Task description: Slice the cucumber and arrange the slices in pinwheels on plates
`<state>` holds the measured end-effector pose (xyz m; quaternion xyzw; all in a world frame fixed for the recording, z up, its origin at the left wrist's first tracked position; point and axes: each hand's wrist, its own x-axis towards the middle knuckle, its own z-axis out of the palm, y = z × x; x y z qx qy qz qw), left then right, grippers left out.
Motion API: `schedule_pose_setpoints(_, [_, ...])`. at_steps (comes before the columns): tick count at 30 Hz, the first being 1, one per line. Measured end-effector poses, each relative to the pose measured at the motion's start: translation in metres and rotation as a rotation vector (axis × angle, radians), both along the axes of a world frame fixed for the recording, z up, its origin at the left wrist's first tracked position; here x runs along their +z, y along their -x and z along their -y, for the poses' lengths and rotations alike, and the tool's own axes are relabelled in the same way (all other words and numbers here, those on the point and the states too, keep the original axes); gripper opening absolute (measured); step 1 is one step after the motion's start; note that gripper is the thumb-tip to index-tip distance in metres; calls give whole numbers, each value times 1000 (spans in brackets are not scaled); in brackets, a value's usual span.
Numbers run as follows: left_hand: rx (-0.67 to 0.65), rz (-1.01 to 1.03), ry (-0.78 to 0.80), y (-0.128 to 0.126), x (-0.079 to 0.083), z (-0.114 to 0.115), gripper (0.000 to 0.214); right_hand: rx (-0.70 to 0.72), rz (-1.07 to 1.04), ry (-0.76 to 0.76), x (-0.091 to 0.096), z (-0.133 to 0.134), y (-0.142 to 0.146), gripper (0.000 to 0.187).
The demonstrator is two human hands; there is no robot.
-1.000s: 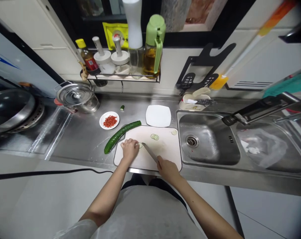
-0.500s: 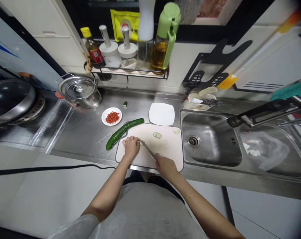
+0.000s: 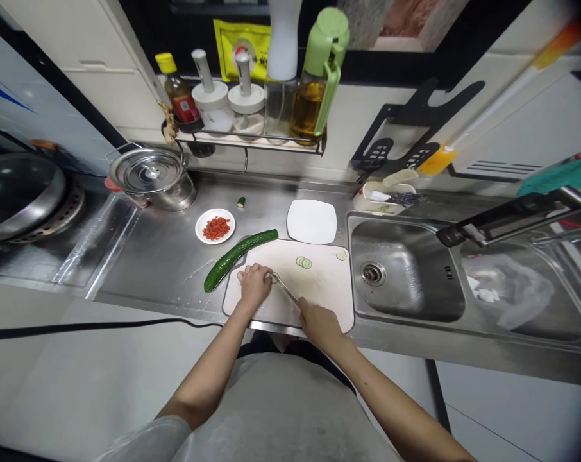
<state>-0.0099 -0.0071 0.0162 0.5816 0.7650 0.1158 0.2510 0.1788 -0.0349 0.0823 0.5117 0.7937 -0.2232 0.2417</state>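
Note:
My right hand [image 3: 320, 324] is closed round the handle of a knife [image 3: 287, 289], its blade pointing up and left across the white cutting board [image 3: 290, 311]. At the blade's tip lies a thin cucumber slice [image 3: 274, 278]. The fingers of my left hand [image 3: 254, 283] are bent together and pinch at the edge of that slice. A few overlapping cucumber slices [image 3: 303, 262] rest near the board's middle, and a single slice [image 3: 341, 255] sits at its upper right corner. A long cucumber [image 3: 237, 258] lies across the board's upper left edge.
A small plate of red bits [image 3: 217, 228], a cucumber end [image 3: 241, 202] and a white square plate [image 3: 311, 221] stand behind the board. The sink [image 3: 408, 269] is at the right. A lidded steel pot [image 3: 152, 179] and a wok [image 3: 21, 192] are left. Bottles fill the rack [image 3: 256, 142].
The knife blade has turned slightly and looks thinner, its tip still by the cucumber slice. Both hands have hardly moved.

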Motion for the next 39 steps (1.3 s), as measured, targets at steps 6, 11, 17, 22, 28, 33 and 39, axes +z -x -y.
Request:
schedule_pose_setpoints(6, [-10, -8, 1, 0, -1, 0, 23, 6, 10, 9, 2, 0, 1, 33])
schedule_pose_setpoints(11, [-10, -14, 21, -1, 0, -1, 23, 1, 32, 3, 0, 1, 3, 34])
schedule_pose_setpoints(17, [-13, -10, 12, 0, -1, -1, 24, -4, 41, 35, -6, -3, 5, 39])
schedule_pose_setpoints(22, [-14, -10, 5, 1, -2, -1, 23, 10, 43, 37, -1, -6, 8, 34])
schedule_pose_setpoints(28, [-17, -19, 11, 0, -1, -2, 22, 34, 60, 9, 11, -9, 12, 33])
schedule_pose_setpoints(33, [-20, -36, 40, -1, 0, -3, 23, 33, 46, 13, 15, -9, 10, 32])
schedule_pose_setpoints(39, [-25, -52, 52, -2, 3, -3, 23, 21, 36, 38, 10, -1, -3, 36])
